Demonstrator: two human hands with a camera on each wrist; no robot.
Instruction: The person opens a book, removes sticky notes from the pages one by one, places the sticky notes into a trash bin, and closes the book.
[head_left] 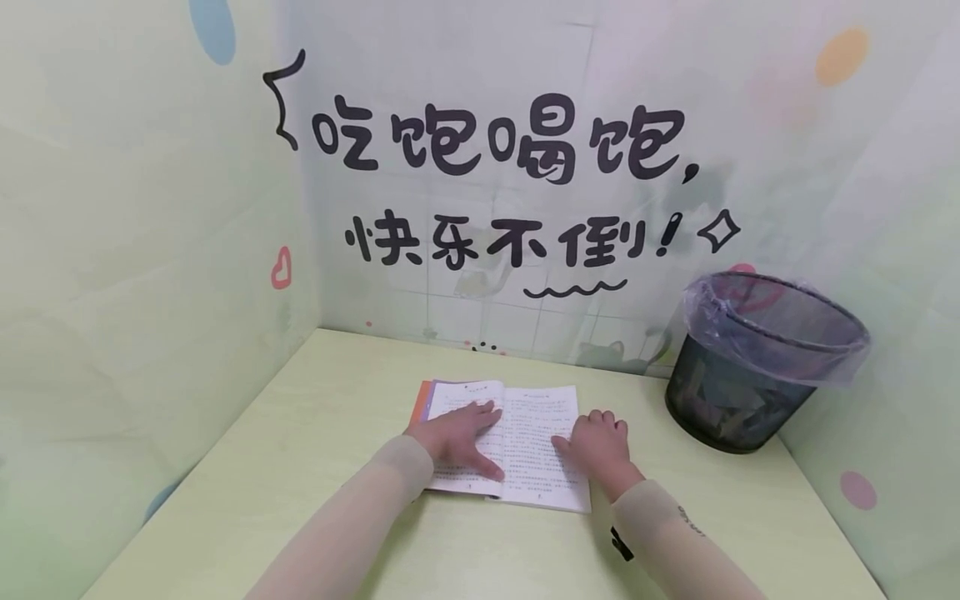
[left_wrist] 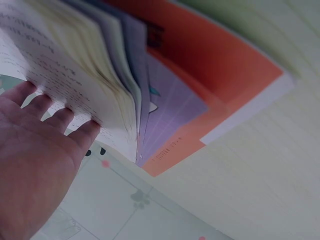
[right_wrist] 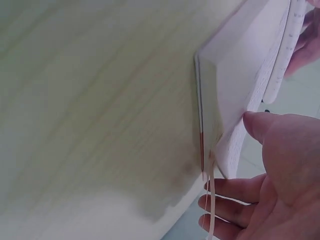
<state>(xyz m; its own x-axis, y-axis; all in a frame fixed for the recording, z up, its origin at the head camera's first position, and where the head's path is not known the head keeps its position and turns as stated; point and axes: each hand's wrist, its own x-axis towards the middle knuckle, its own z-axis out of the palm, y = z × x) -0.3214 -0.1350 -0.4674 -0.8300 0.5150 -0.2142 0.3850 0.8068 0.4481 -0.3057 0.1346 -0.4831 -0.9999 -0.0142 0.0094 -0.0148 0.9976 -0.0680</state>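
An open book with printed white pages lies on the table. Purple and orange covers show at its left side. My left hand rests on the left page with fingers and thumb spread; in the left wrist view the fingertips touch the print. At the right edge, my right hand holds the book, its thumb on the right page and its other fingers bent beside the edge. A thin pale ribbon hangs past these fingers in the right wrist view.
A black mesh bin lined with a translucent bag stands at the back right of the pale table. Printed wall panels with large dark lettering enclose the back and sides. A small black item shows beside the right sleeve.
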